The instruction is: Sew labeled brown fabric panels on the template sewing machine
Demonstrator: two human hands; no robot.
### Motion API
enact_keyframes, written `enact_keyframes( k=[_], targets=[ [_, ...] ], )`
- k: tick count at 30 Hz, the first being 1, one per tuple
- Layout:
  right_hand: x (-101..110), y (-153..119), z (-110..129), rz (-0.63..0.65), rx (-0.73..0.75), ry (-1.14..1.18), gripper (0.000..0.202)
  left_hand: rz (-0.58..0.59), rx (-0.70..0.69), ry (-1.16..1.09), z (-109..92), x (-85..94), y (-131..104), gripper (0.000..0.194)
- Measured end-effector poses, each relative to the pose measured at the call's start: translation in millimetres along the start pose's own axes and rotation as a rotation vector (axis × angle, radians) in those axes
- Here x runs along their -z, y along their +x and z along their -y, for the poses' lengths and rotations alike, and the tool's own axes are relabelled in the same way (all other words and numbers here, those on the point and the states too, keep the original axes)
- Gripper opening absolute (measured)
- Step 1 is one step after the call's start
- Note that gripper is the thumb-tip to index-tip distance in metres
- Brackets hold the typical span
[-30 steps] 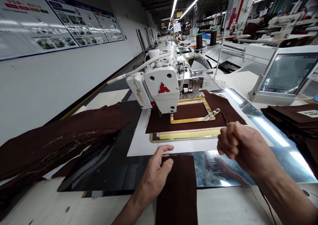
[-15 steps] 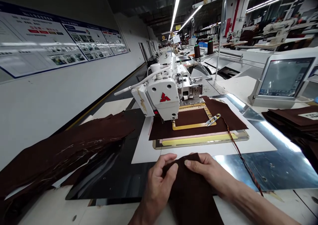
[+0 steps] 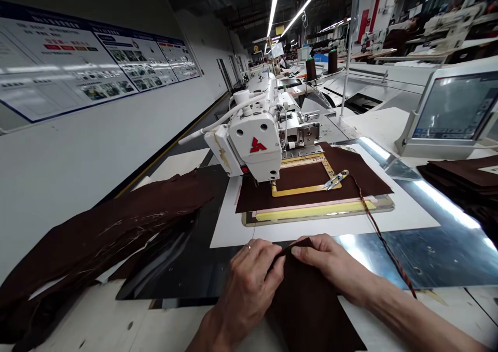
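Observation:
A dark brown fabric piece (image 3: 307, 305) hangs from both hands at the near edge of the sewing table. My left hand (image 3: 252, 279) pinches its upper left edge, thumb and fingers closed, a ring on one finger. At the top right corner, my right hand (image 3: 330, 261) grips the cloth with the thumb on top. Beyond them stands a white sewing machine (image 3: 254, 147). Under its head lies another brown fabric panel (image 3: 257, 199) with a yellow frame (image 3: 299, 190) on it. Thread snips (image 3: 336, 180) rest on the frame's right corner, tied to a twisted cord (image 3: 383, 248).
Brown fabric pieces with loose threads are piled (image 3: 116, 222) at left. Another brown stack (image 3: 459, 181) lies at right, below a control screen (image 3: 455, 106). A white sheet (image 3: 412, 220) lies beneath the panel, on a shiny metal plate (image 3: 436, 258). Thread cones (image 3: 332, 61) stand behind.
My left hand has turned, its back now showing, and its fingers have closed on the fabric's edge. The right hand keeps its grip. The view has shifted slightly.

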State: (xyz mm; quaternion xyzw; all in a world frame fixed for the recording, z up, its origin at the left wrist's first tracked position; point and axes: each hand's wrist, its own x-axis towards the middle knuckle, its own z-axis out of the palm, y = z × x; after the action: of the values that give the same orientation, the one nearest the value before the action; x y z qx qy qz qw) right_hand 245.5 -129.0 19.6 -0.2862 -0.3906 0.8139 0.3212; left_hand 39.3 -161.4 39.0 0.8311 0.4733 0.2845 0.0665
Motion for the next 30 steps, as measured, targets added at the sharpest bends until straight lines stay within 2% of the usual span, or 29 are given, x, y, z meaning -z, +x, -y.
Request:
enact_keyframes(
  k=[4, 7, 12, 19, 26, 30],
  targets=[
    [1.4, 0.3, -1.1, -0.026, -0.017, -0.035, 0.036, 0.016, -0.038, 0.031, -2.9, -0.1, 0.8, 0.014],
    [1.0, -0.7, 2.4, -0.012, -0.027, -0.029, 0.034, 0.041, -0.01, -0.005, -3.8, -0.1, 1.4, 0.016],
    [0.9, -1.3, 7.9, 0.024, -0.03, -0.03, 0.031, 0.101, 0.097, -0.101, -3.6, 1.9, 4.4, 0.018],
    [6.1, 0.2, 2.7, 0.027, -0.029, -0.125, 0.028, 0.225, 0.298, -0.295, -4.5, 5.5, 6.8, 0.014],
    [6.8, 0.7, 2.1, 0.022, -0.005, -0.296, 0.022, 0.14, 0.268, -0.293, -5.5, -0.2, 4.8, 0.018],
    [7.1, -0.5, 1.9, 0.04, -0.066, -0.216, 0.027, 0.054, 0.228, -0.305, -5.1, -2.9, 3.2, 0.015]
  ],
)
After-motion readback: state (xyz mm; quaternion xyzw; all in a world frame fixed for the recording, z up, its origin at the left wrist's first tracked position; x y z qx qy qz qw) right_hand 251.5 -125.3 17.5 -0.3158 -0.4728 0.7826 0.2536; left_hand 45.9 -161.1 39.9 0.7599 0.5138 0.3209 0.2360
